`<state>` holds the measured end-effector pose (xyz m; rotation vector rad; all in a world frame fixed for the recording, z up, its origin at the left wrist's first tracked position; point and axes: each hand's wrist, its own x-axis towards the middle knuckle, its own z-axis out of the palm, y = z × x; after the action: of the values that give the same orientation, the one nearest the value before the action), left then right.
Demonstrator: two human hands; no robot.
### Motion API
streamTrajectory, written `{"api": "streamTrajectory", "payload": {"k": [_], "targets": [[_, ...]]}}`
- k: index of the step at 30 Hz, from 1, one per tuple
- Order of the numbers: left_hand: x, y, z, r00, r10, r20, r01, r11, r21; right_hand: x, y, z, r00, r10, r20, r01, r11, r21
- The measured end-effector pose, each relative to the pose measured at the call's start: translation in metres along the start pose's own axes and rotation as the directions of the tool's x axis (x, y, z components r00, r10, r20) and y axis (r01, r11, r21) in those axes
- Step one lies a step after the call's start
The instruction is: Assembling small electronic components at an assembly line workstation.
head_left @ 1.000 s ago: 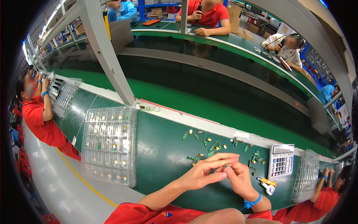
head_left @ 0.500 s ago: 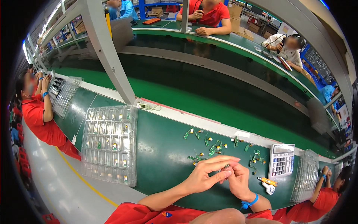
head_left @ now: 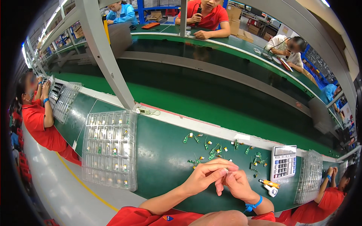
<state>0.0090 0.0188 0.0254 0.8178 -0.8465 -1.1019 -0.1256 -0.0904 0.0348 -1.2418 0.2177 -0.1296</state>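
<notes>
Over the green worktop my left hand (head_left: 205,176) and my right hand (head_left: 238,184) meet with their fingertips together. My left thumb and fingers are pinched at a tiny pale piece, mostly hidden, whose kind I cannot make out. The bent fingers of my right hand press in close beside it; what they grip is hidden. A blue band (head_left: 254,204) is round my right wrist. Just beyond the hands lie several small green circuit boards (head_left: 212,151) with wires and little silver-and-yellow parts. More such boards (head_left: 258,159) are scattered to the right.
A clear plastic compartment tray (head_left: 109,150) with small parts stands at left. To the right are a calculator (head_left: 283,164), an orange-handled tool (head_left: 269,183), a white object (head_left: 271,190) and stacked clear trays (head_left: 310,177). A metal post (head_left: 107,56) rises at the bench's back edge; co-workers sit around.
My right hand's fingers have loosened and dropped slightly, while the left pinch has shifted a little to the left. The view has moved slightly.
</notes>
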Motion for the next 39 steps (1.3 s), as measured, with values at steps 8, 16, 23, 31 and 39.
{"api": "streamTrajectory", "payload": {"k": [8, 16, 23, 31, 39], "targets": [[-0.001, -0.005, 0.002, 0.998, 0.037, 0.059, -0.035, 0.999, -0.037, -0.003, -0.006, 0.001, 0.998, 0.068, 0.012, -0.066, 0.992, -0.107], [-0.002, -0.006, 0.000, 0.994, 0.015, 0.105, 0.000, 0.990, -0.142, -0.004, -0.010, 0.004, 0.995, 0.098, 0.014, -0.094, 0.983, -0.159], [-0.002, -0.001, -0.004, 0.995, -0.054, 0.081, 0.066, 0.985, -0.160, -0.002, -0.009, 0.002, 1.000, 0.023, -0.007, -0.024, 0.994, -0.108], [0.003, 0.000, -0.007, 0.939, 0.336, -0.076, -0.263, 0.841, 0.472, 0.000, -0.035, 0.001, 0.945, -0.291, -0.148, 0.098, 0.684, -0.723], [0.004, 0.006, -0.007, 0.951, 0.289, -0.108, -0.176, 0.796, 0.580, 0.000, -0.051, 0.000, 0.912, -0.408, -0.045, 0.130, 0.391, -0.911]]}}
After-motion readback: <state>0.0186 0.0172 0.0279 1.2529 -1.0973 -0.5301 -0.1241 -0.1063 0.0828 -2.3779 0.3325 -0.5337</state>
